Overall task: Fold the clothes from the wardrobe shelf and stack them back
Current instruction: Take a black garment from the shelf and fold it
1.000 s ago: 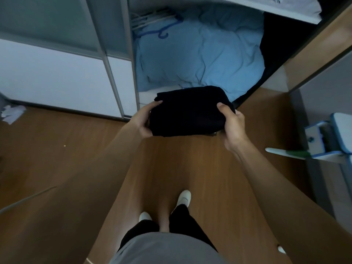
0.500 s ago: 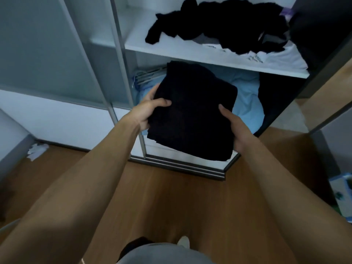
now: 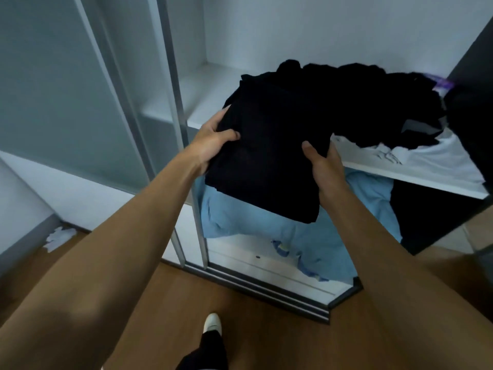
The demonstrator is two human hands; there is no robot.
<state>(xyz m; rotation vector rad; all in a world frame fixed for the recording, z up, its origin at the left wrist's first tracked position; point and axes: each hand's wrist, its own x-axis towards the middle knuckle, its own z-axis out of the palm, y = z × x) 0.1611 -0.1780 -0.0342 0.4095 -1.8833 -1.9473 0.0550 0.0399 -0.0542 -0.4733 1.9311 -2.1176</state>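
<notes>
A folded black garment (image 3: 269, 153) is held up in front of the white wardrobe shelf (image 3: 202, 102), its far end over the shelf's front edge. My left hand (image 3: 213, 140) grips its left side, thumb on top. My right hand (image 3: 320, 158) grips its right side, thumb on top and fingers hidden underneath. A loose heap of black clothes (image 3: 373, 102) lies on the shelf behind it, on top of a white garment (image 3: 432, 158).
Light blue bedding (image 3: 266, 231) fills the compartment below the shelf, with a dark item (image 3: 426, 214) at its right. The sliding door frame (image 3: 170, 102) stands at the left. Crumpled white paper (image 3: 58, 236) lies on the wooden floor (image 3: 240, 324).
Both hands have raised the folded black garment from waist height up to the shelf, and the view has tilted up from the floor to the shelf.
</notes>
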